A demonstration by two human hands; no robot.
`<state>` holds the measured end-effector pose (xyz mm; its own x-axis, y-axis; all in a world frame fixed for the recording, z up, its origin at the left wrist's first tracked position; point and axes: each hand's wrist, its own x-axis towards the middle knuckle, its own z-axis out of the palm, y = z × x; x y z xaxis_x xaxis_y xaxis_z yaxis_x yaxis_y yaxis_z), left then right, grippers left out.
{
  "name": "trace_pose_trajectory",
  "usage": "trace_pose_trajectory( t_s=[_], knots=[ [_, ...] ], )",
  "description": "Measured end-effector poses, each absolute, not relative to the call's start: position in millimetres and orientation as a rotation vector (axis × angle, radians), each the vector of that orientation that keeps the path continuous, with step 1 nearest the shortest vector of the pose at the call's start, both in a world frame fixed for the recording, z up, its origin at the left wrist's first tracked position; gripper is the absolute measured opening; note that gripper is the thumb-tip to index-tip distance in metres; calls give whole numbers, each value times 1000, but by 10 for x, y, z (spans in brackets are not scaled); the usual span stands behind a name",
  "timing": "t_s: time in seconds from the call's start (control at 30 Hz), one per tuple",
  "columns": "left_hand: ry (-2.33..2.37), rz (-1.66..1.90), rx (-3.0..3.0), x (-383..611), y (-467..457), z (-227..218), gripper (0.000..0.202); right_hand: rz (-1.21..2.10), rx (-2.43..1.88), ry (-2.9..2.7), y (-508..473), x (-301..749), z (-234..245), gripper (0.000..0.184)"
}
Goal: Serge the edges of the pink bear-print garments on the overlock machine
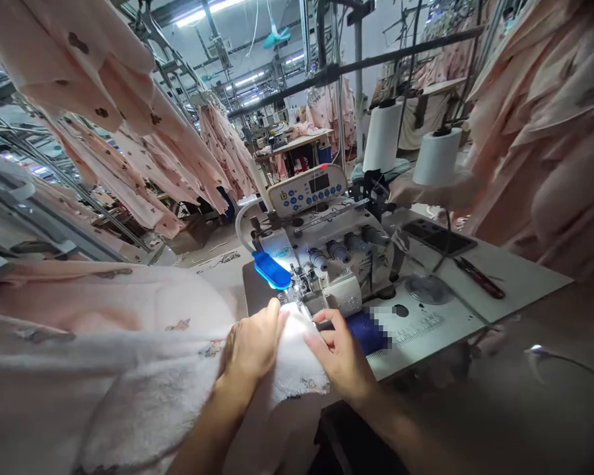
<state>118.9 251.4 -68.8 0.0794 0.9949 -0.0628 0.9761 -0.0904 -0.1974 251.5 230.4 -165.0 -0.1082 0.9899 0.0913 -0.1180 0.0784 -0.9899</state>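
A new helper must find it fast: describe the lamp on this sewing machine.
Start at the sewing machine. On its left, a pale curved tube leads down to the lamp, in the picture just above the left hand. Bright blue and rounded, it stands out from the grey knobs to its right.

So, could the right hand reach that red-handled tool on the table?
Likely yes, if the right hand leaves the white fabric and stretches rightward: the red-handled tool lies uncovered on the tabletop, though a cord seems to cross the way.
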Motion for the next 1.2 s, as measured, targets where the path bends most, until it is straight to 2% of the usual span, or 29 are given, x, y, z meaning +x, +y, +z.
trace_pose_trajectory(
  t_s=[0.2, 0.33, 0.5, 0.73, 0.87, 0.93, 1.0, 1.1, 1.17, 1.2],
  knots=[
    [-2112, 314, -2235, 1218, 2368, -668, 29, 1233, -1033, -1429, 2149, 2617, -1577, 20],
    [-2149, 248, -2160, 1247, 2377, -735, 28, 1143, -1033, -1547, 2171, 2670, -1519, 33],
    [-2106, 211, -2123, 1315, 2493, -753, 26, 1250, -1077, -1481, 2282, 2675, -1479, 47],
    [-2037, 122, -2120, 1297, 2694, -746, 33, 1323, -1052, -1345, 2460, 2649, -1456, 45],
    [-1630, -200, -2212, 1185, 2327, -886, 34, 1226, -1071, -1328, 2288, 2672, -1475, 42],
    [-1331, -370, -2316, 1159, 2078, -1016, 42, 1318, -1006, -1306, 2139, 2686, -1488, 48],
    [-1232, -578, -2389, 1168, 1898, -1152, 41, 1403, -963, -1298, 2024, 2685, -1526, 51],
    [-1259, -966, -2444, 1219, 1806, -1279, 24, 1150, -1028, -1272, 2006, 2647, -1657, 41],
    [-1282, -1104, -2459, 1244, 1807, -1308, 24, 1026, -1046, -1291, 2062, 2619, -1761, 32],
    [-1293, -1124, -2455, 1248, 1804, -1316, 25, 1067, -1035, -1324, 2084, 2611, -1800, 26]
  ],
)
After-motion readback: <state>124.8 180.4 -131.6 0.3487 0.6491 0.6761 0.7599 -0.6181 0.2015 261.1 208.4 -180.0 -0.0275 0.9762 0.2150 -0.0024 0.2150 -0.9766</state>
